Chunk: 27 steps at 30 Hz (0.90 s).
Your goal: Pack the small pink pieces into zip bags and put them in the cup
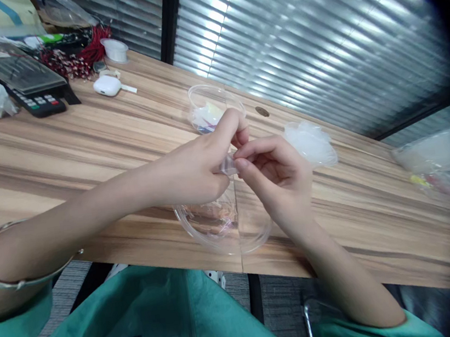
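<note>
We find the left hand (196,172) and right hand (281,175) pinching a small translucent plastic piece (229,164). We note a round clear plastic tray (219,248) beneath them.

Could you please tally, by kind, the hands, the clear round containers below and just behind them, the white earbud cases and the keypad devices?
Hands: 2 (left hand, right hand)
Clear round containers: 2 (near container, far container)
White earbud case: 1
Keypad device: 1
Total: 6
</note>
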{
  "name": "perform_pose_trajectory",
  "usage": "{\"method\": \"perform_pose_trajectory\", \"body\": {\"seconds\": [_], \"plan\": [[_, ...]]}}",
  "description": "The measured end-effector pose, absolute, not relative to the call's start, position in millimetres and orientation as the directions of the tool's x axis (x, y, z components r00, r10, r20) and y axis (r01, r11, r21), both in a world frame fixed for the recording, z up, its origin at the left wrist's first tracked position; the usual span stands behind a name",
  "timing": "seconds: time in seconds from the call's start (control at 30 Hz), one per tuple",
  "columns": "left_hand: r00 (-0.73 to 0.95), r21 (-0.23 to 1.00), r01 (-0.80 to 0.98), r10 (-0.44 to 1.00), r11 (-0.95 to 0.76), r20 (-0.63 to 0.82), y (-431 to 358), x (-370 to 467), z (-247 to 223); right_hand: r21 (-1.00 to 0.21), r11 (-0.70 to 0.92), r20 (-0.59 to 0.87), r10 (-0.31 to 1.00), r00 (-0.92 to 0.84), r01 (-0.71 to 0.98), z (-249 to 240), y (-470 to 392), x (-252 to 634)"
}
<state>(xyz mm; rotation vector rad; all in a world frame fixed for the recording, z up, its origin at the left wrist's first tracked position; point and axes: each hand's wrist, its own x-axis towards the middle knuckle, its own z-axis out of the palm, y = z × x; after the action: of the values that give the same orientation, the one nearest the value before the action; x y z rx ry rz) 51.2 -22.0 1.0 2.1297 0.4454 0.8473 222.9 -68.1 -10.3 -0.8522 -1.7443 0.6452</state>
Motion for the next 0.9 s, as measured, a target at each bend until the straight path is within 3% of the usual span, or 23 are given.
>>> {"method": "perform_pose_trajectory", "body": {"seconds": [0.47, 0.9], "plan": [[0.651, 0.845, -0.105, 0.606, -0.524, 0.457, -16.0, 52.2, -3.6, -0.79, 0.568, 0.517, 0.82, -0.245, 0.232, -9.2, -66.2, 227.2], [0.673, 0.818, -0.072, 0.577, -0.571, 0.462, -20.4, 50.8, 4.2, -0.776, 0.571, 0.5, 0.815, -0.291, 0.268, -6.5, -67.7, 228.6]]}}
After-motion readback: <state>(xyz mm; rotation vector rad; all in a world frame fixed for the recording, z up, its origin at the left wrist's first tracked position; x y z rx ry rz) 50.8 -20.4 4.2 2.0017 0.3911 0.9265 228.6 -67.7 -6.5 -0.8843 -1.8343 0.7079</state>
